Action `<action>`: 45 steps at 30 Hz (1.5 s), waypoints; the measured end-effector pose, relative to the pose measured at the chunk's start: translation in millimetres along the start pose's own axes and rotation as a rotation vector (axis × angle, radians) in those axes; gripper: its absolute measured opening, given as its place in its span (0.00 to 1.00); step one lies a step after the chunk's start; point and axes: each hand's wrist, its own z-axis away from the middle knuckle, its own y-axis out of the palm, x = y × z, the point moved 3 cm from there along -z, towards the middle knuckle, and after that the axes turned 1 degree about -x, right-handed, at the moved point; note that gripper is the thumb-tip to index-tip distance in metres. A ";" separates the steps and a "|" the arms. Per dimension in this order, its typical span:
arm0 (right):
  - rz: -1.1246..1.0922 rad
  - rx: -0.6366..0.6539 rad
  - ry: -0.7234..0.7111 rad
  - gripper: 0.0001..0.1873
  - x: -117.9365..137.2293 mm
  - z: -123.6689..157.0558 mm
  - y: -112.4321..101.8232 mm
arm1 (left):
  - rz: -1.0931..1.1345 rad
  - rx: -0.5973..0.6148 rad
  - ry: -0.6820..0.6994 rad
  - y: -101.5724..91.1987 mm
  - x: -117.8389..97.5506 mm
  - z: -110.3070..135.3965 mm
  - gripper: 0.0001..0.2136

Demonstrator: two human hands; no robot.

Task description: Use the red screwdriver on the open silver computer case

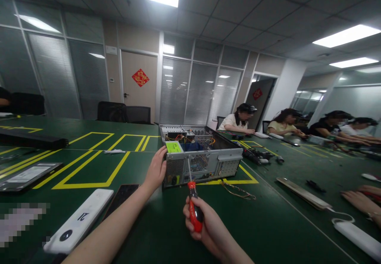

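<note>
A grey metal computer case (218, 158) lies on its side with its top uncovered, and its rear panel faces me. Coloured wires show inside, beside a power supply with a bright green label (175, 147). My left hand (156, 168) grips the case at its left rear corner. Closed round the red and black handle of a screwdriver (195, 212) is my right hand (206, 220). The shaft points away from me, its tip against or just before the upper rear panel; contact cannot be made out. Any screw there is too small to see.
Yellow tape marks the green table (166, 232). To the left lie a white power bank-like box (80, 220), a dark phone-like slab (122, 196) and a flat drive (32, 175). Loose wire (238, 190) lies right of the case. Co-workers sit along the right; one's hands (361, 200) are near.
</note>
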 end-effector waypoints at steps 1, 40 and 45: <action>-0.002 0.001 0.014 0.15 -2.0 -0.2 0.4 | 0.001 -0.002 0.006 0.0 0.1 -0.1 0.20; -0.649 0.192 0.249 0.13 27.1 4.9 -26.8 | -0.008 0.001 0.010 0.4 0.7 -0.4 0.20; -0.634 0.106 0.261 0.12 24.7 5.2 -22.5 | 0.003 0.003 -0.001 -0.5 -0.9 -0.3 0.20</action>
